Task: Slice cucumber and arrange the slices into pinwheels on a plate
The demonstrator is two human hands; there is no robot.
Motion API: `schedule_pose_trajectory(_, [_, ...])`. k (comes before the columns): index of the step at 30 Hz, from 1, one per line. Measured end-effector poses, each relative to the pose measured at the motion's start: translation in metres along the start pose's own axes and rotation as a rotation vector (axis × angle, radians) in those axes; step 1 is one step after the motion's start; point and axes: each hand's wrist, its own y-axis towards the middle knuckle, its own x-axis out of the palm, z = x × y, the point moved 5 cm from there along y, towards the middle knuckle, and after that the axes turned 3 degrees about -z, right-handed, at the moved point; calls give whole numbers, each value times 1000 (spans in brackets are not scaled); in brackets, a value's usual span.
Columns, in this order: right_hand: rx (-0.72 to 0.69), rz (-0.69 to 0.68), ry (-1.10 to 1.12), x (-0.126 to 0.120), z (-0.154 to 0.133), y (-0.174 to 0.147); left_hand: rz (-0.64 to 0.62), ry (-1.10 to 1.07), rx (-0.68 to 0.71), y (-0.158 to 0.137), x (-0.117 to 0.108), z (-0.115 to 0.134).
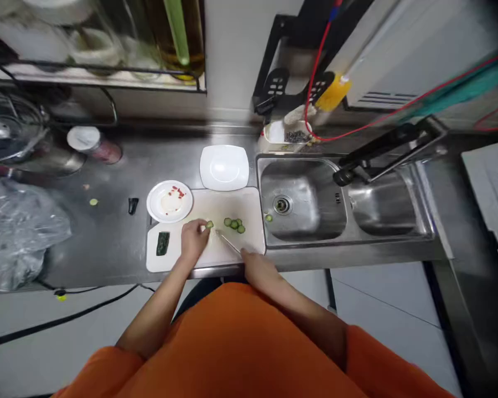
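Note:
My left hand [193, 239] is closed at the middle of the white cutting board [207, 255], pinching a cucumber slice [209, 224] at its fingertips. My right hand [259, 269] is wrapped round a small knife [229, 242], whose tip points up and left toward the left hand. Several cut cucumber slices [234, 224] lie together on the board, beyond the blade. A dark green cucumber chunk [162, 243] rests at the board's left end. Overlapping the board's upper left corner is a white plate [153, 207] with small red pieces on it.
A white squarish dish [224, 166] touches the board's far edge. The steel double sink [302, 193] is at the right, with a black faucet [365, 149] over it. Stray bits, a lidded jar [95, 145] and a clear plastic bag [20, 232] are on the left counter.

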Motion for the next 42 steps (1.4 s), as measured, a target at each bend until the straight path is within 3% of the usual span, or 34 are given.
schedule_pose_trajectory(5, [-2, -16, 2, 3, 8, -4, -7, -57, -59, -1, -2, -10])
schedule_pose_trajectory(11, [-6, -11, 8, 6, 11, -1, 97, -57, -154, 2, -20, -26])
schedule_pose_trajectory(20, [-1, -30, 9, 5, 13, -1, 195, 31, 41, -2, -24, -18])
schedule_pose_trajectory(22, [-6, -20, 7, 5, 13, -1, 145, -28, 106, 0, -17, -6])
schedule_pose_trajectory(29, [-13, -42, -14, 1, 19, -5, -205, -118, 327, 21, 28, 35])
schedule_pose_trajectory(35, [-22, -39, -18, 3, 25, -7, -270, -79, 385, 24, 35, 43])
schedule_pose_trajectory(42, [-27, -40, -8, 4, 26, -7, -290, -81, 324, 23, 31, 50])
